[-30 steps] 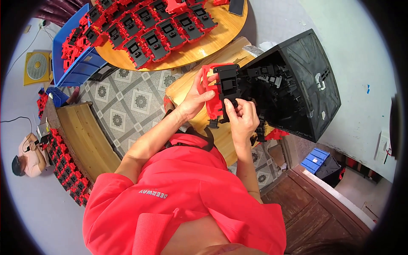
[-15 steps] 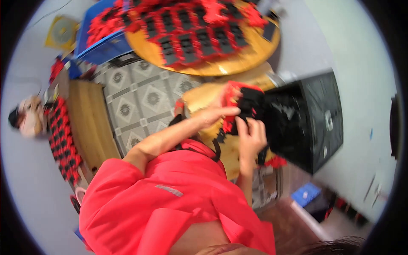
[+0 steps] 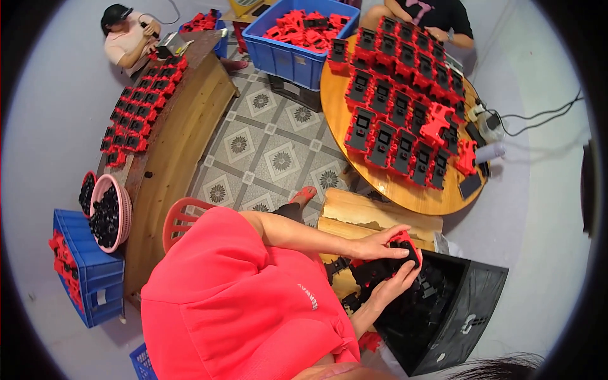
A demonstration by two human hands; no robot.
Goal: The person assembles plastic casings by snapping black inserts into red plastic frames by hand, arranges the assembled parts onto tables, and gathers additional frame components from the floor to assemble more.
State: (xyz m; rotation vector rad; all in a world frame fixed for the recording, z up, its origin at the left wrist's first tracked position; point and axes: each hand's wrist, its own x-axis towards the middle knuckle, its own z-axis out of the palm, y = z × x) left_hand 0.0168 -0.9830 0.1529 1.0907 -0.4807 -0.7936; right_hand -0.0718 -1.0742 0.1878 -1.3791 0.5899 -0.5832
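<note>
Both hands close around a small red plastic housing with a black part set in it [image 3: 413, 251]. My left hand [image 3: 382, 246] grips it from the left, thumb lying across the black part. From below, my right hand [image 3: 398, 285] has its fingers pressed to the near side. The palms and fingers cover much of the piece. Just beneath and to the right of the hands is a black bin [image 3: 470, 316] with black plastic parts inside. More black parts [image 3: 367, 272] lie on the wooden bench by my lap.
A round wooden table [image 3: 380, 180] carries rows of red-and-black housings, and a person sits behind it. A blue crate [image 3: 285, 60] holds red pieces. At left, another person works by a long wooden counter [image 3: 180, 139] with more housings and a pink basket [image 3: 126, 215] of black parts.
The head view has swung, bringing the counter, crate and both people into fuller sight. My right hand has gone from fingertips at the black part to gripping the housing's near side.
</note>
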